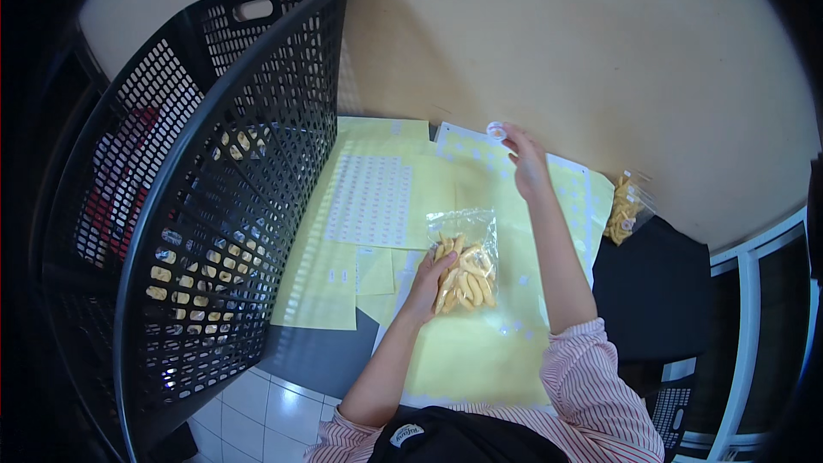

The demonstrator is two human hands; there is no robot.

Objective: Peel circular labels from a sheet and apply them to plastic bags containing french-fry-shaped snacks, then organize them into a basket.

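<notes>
My left hand grips the left side of a transparent plastic bag, its thumb across the front. Pale yellow, curved, finger-shaped snack pieces fill the bag's lower part, while the upper part is flat. Farther off to the right, my right hand holds a round white sticker with an orange mark between its fingertips. Beneath that hand lies a yellow backing sheet with a white border and scattered pale round spots. The bag is over the lower middle of the yellow sheets.
A tall black perforated plastic basket stands at left with several snack bags inside. A sheet of small printed labels lies beside it. Another filled bag leans against the beige wall at the table's right end.
</notes>
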